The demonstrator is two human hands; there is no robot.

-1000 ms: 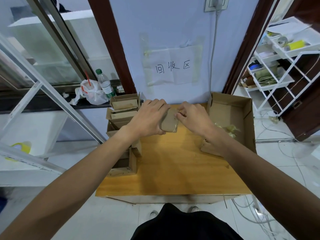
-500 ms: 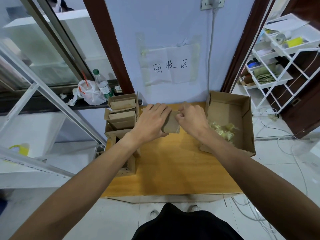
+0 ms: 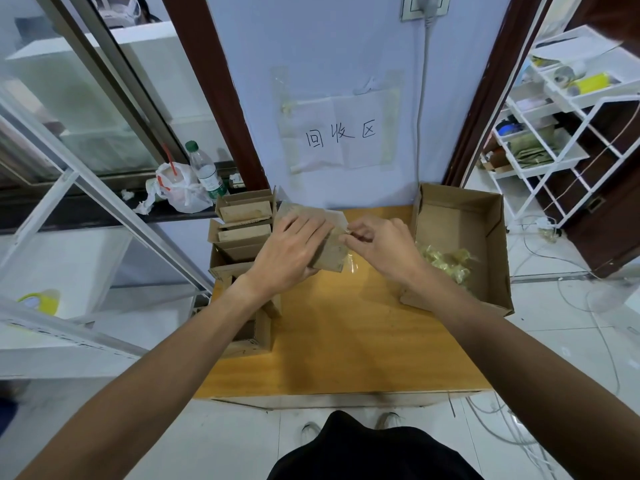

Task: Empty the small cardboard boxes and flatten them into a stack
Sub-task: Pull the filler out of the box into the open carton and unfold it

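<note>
Left hand (image 3: 291,252) grips small box (image 3: 331,253); right hand (image 3: 379,244) pinches clear plastic (image 3: 337,218) at its right end, big carton (image 3: 450,226) beyond.

My left hand (image 3: 291,252) grips the small box (image 3: 330,253); my right hand (image 3: 381,244) pinches its right edge, both arms outstretched.

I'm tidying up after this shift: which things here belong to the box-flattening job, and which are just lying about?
Job: small box gripped by left hand; clear packet pinched by right hand; waiting small boxes; large box holding yellowish packets.
Lying about: water bottle; white bag; wall sign; white rack.
</note>
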